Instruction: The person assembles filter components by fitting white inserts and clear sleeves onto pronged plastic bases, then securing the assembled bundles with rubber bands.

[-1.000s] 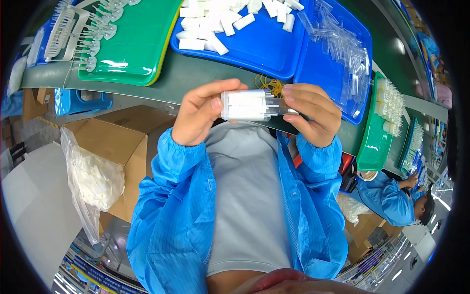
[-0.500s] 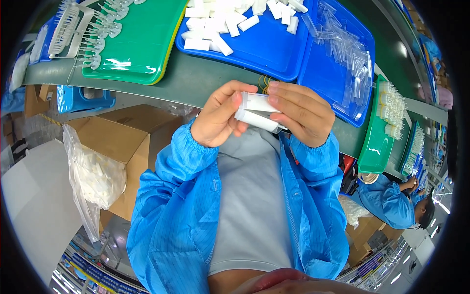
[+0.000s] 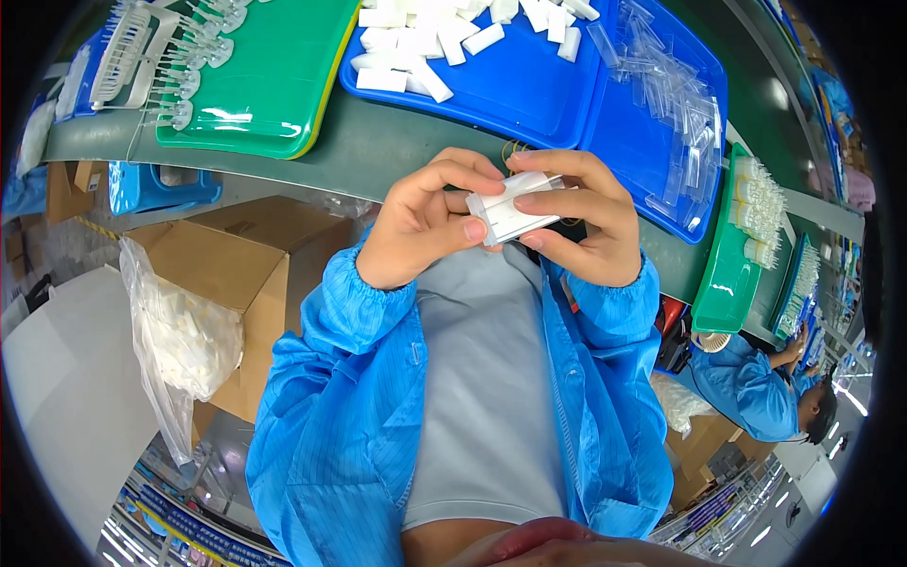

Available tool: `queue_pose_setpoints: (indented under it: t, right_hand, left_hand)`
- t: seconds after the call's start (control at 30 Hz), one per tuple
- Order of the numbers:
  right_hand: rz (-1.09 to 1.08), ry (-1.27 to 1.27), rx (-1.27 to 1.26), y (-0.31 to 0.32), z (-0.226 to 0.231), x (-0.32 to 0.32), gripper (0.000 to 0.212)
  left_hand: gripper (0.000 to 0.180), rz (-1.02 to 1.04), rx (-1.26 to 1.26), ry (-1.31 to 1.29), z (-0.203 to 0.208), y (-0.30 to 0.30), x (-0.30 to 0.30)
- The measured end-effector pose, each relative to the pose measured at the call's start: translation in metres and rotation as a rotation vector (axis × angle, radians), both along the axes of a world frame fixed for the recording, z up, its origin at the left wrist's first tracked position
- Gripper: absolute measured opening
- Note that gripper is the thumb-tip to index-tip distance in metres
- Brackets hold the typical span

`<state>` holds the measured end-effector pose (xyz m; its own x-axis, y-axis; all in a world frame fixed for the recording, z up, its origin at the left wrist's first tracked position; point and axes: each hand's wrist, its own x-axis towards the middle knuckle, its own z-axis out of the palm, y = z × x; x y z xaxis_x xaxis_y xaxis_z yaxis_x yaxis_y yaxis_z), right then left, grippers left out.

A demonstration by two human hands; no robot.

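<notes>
Between my two hands, in front of my chest, is a small white piece with clear plastic around it (image 3: 515,210). My left hand (image 3: 420,222) pinches its left end, with the thumb below and the fingers above. My right hand (image 3: 600,222) grips its right end, fingers over the top and thumb underneath. Just beyond my hands lies a blue tray (image 3: 491,109) with many white blocks (image 3: 406,47). Beside it, to the right, another blue tray (image 3: 628,170) bears a heap of clear plastic pieces (image 3: 680,113). My fingers partly cover the held piece.
A green tray (image 3: 255,90) with clear pronged parts (image 3: 189,80) along its edge stands at the far left. At right, a smaller green tray (image 3: 723,293) holds white bristly parts (image 3: 756,213). An open cardboard box (image 3: 217,255) stands left of me. A co-worker (image 3: 746,383) sits at right.
The held white piece has turned and tilted in my hands, and its two white parts now look closer together. My left thumb has shifted down onto its near edge.
</notes>
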<state>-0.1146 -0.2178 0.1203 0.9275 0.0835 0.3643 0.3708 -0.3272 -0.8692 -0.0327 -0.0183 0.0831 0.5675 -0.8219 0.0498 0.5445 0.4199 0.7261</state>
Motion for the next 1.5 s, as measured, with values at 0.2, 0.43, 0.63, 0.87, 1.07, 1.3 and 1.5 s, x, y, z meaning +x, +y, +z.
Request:
queue_pose_setpoints:
  t: [0.2, 0.43, 0.63, 0.87, 1.07, 1.3, 1.5]
  right_hand:
    - [0.036, -0.004, 0.018, 0.000, -0.001, 0.000, 0.038]
    - [-0.035, 0.043, -0.138, 0.004, 0.014, 0.003, 0.045]
    - [0.011, 0.001, -0.149, -0.002, 0.010, 0.006, 0.045]
    - [0.103, -0.069, -0.242, -0.011, 0.009, 0.010, 0.044]
    - [0.023, -0.100, -0.306, -0.007, 0.022, 0.010, 0.044]
    - [-0.169, 0.325, -0.532, -0.024, 0.032, -0.014, 0.028]
    - [-0.257, 0.470, -0.814, -0.021, -0.002, -0.027, 0.012]
  left_hand:
    - [0.033, 0.020, 0.007, -0.056, 0.002, 0.000, -0.001]
    - [0.033, 0.048, 0.005, -0.090, 0.001, 0.000, -0.003]
    - [0.054, 0.007, 0.064, 0.053, 0.011, -0.003, -0.006]
    - [0.068, -0.046, 0.099, 0.022, 0.009, -0.002, -0.007]
    - [0.069, -0.030, 0.102, 0.124, 0.011, -0.004, -0.006]
    - [0.071, -0.064, 0.004, 0.290, 0.006, 0.000, 0.005]
    - [0.071, -0.125, -0.070, 0.394, 0.004, 0.001, 0.011]
